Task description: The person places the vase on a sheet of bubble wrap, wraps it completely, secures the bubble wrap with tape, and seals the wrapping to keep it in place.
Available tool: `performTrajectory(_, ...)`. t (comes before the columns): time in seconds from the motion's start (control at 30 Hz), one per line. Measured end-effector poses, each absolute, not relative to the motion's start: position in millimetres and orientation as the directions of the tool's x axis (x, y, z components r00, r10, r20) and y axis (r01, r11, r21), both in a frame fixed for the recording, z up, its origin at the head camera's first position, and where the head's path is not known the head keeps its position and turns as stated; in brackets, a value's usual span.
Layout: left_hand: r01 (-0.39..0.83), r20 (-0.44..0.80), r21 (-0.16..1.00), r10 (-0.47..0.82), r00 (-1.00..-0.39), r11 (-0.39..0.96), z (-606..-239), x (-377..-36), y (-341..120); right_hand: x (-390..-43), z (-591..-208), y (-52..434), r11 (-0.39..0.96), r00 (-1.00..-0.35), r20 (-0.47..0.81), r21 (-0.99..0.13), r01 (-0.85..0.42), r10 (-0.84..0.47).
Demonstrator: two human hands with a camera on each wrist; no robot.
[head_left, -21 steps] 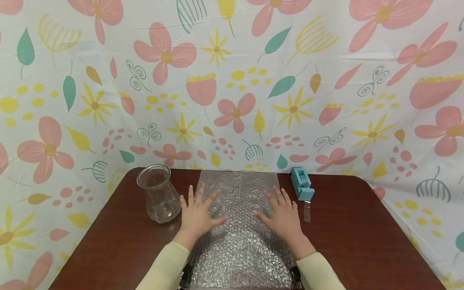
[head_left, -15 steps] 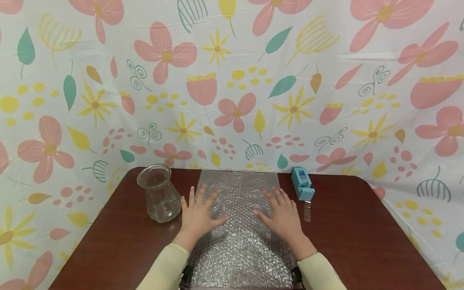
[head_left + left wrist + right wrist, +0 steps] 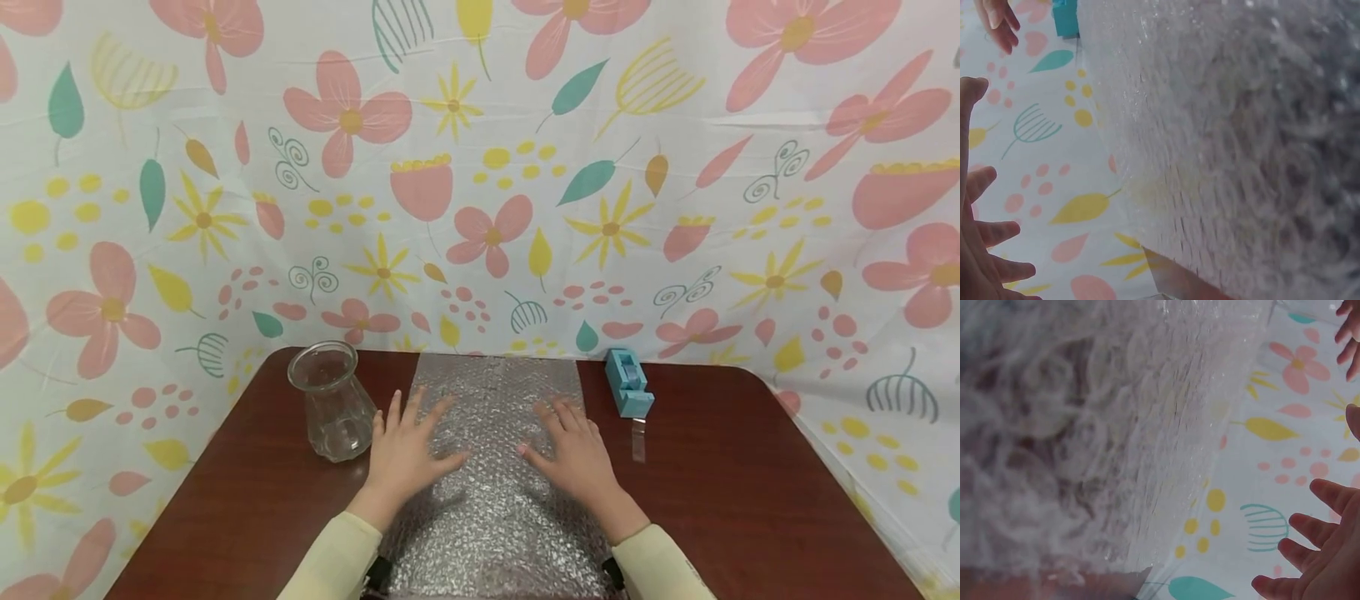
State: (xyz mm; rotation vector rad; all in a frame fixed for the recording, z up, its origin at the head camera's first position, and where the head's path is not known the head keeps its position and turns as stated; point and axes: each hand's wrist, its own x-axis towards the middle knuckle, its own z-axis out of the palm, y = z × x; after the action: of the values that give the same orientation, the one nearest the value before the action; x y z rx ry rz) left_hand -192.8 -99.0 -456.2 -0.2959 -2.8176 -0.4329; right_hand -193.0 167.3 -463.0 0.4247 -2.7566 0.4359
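Bubble wrap (image 3: 495,475) lies flat along the middle of the counter (image 3: 735,492), running from the far edge to the near one. I see my left hand (image 3: 405,454) resting on the wrap's left edge, fingers spread and straight, holding nothing. My right hand (image 3: 573,454) rests on the wrap right of centre, fingers straight too. Left of the wrap stands a glass vase (image 3: 333,412), near my left hand. Right of the wrap's far corner sits a blue tape dispenser (image 3: 628,383).

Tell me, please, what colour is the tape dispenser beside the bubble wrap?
The tape dispenser is light blue, clearest in the head view.
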Motion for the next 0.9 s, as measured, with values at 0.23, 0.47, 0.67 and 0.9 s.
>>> performTrajectory(0.23,0.235,0.308,0.255,0.152,-0.939,0.938,-455.3,-187.6,-105.9,-192.2,-463.6,162.4,0.910,-0.921,0.290,-0.246,-0.334,-0.260)
performTrajectory(0.47,0.236,0.333,0.259,0.143,-0.932,0.937,-453.9,-180.0,-111.5,-195.5,-462.3,159.0,0.914,-0.924,0.269,-0.228,-0.335,-0.272)
performTrajectory(0.67,0.227,0.369,0.240,0.128,-0.920,0.944,-453.4,-171.5,-119.4,-197.7,-463.8,155.1,0.909,-0.921,0.263,-0.228,-0.349,-0.287)
performTrajectory(0.9,0.206,0.371,0.252,0.102,-0.923,0.946,-448.6,-163.1,-128.5,-200.7,-466.6,153.2,0.905,-0.931,0.204,-0.247,-0.347,-0.302)
